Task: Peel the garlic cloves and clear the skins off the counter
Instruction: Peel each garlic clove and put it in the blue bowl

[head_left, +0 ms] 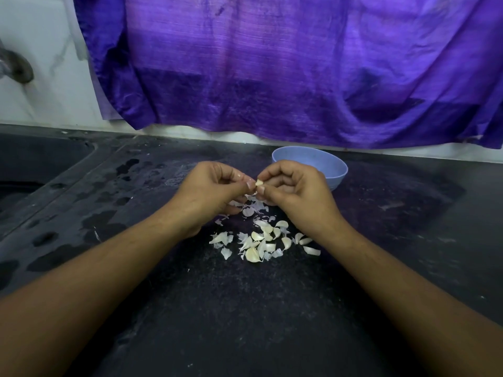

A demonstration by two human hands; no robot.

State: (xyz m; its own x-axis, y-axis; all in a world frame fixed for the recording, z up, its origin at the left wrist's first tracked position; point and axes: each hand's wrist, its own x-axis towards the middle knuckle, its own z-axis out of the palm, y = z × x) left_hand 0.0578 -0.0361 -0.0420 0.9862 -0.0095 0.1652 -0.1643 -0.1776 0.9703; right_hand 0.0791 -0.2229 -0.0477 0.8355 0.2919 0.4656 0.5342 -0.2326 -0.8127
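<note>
Both hands were up off the dark speckled stone counter [245, 308], knuckles toward me, fingertips meeting in the middle. My left hand [215, 189] was curled, thumb and forefinger pinching one side of a small pale garlic clove [259, 182]. My right hand [296, 191] was curled likewise, thumb and forefinger nipping the other side. The clove sat between the two thumbnails, touching both. Could not tell whether skin was on it: too small, mostly hidden by fingertips.

Directly under the hands and running back toward my wrists lay a scatter of white papery skins and cream garlic cloves [258, 240], loose on the counter between my forearms. Thin flakes lay closest under the fingers; plumper curved pieces lay nearer my wrists. Could not sort peeled from unpeeled among them.

Beyond my right hand, just behind its knuckles and partly hidden by them, stood a pale blue round bowl [334, 170], upright. What it held I could not see.

Out past my left hand, wet patches [103, 213] darkened the counter, and farther that way the dark sink basin [32, 164] dropped away. A grey metal tap [16, 66] stuck out from the white wall high on that side. A purple woven cloth [272, 63] hung on the wall beyond both hands, its lower edge clear of the counter
</note>
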